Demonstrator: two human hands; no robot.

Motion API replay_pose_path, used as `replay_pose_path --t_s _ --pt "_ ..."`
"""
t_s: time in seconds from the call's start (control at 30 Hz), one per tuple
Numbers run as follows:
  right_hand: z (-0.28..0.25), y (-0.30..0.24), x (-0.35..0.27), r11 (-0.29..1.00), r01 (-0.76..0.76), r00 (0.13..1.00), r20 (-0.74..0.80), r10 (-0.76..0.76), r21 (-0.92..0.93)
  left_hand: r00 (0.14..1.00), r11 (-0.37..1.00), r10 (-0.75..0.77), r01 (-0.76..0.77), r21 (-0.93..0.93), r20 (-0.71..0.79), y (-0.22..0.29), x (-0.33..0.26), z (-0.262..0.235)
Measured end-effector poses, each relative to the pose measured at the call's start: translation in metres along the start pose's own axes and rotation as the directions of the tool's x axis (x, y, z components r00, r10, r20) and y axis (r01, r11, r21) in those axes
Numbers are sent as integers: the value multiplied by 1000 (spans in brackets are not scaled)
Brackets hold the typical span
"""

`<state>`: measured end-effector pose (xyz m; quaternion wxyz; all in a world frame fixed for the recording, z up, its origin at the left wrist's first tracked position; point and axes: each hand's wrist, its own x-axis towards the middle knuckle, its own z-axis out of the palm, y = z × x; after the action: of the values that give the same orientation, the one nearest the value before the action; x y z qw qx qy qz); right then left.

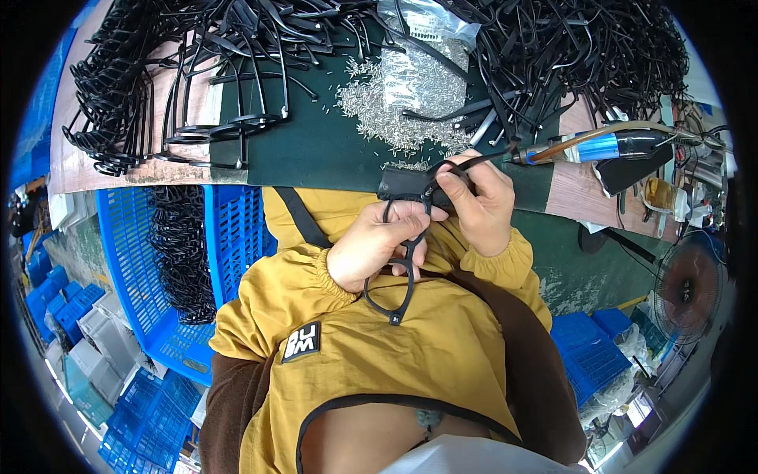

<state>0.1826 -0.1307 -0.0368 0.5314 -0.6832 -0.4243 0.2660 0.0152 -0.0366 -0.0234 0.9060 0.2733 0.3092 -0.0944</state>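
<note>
My left hand (380, 243) grips a black eyeglass frame (409, 294) around its middle, one lens rim hanging below the fingers. My right hand (480, 204) pinches a black temple arm (488, 157) between thumb and fingers, its inner end against the frame's upper corner. Whether the two are joined there, I cannot tell. Just behind the hands, a dark block (399, 183) sits at the table's front edge. Farther back lies a heap of small silvery screw-like pieces (365, 110) beside a clear plastic bag (422, 75) of them.
Assembled-looking black frames (118, 95) crowd the table's left, and loose temple arms (584, 55) heap at the right. A blue electric screwdriver (592, 148) lies right of my hands, near a jar of yellowish liquid (665, 197). A blue crate (130, 253) stands left; a fan (687, 292) stands right.
</note>
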Motion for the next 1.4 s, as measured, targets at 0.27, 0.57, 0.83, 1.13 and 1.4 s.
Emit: replay_pose_path --t_s 0.27,0.57,0.83,1.13,1.4 --pt "-1 -1 3 997 47 996 77 -43 -54 991 997 68 -71 -23 -114 -8 4 13" --pt "-10 -13 10 988 155 983 92 -156 13 938 942 334 -329 66 -91 3 -7 25" --pt "-28 -24 3 966 243 959 -128 -253 -94 838 897 417 -441 14 -352 25 -7 3" --pt "-30 -1 -18 981 194 958 -220 -184 22 961 945 240 -263 -194 -136 23 -7 10" --pt "-120 11 -1 987 -158 815 -570 109 -38 912 866 376 -409 -289 -163 20 -11 -2"
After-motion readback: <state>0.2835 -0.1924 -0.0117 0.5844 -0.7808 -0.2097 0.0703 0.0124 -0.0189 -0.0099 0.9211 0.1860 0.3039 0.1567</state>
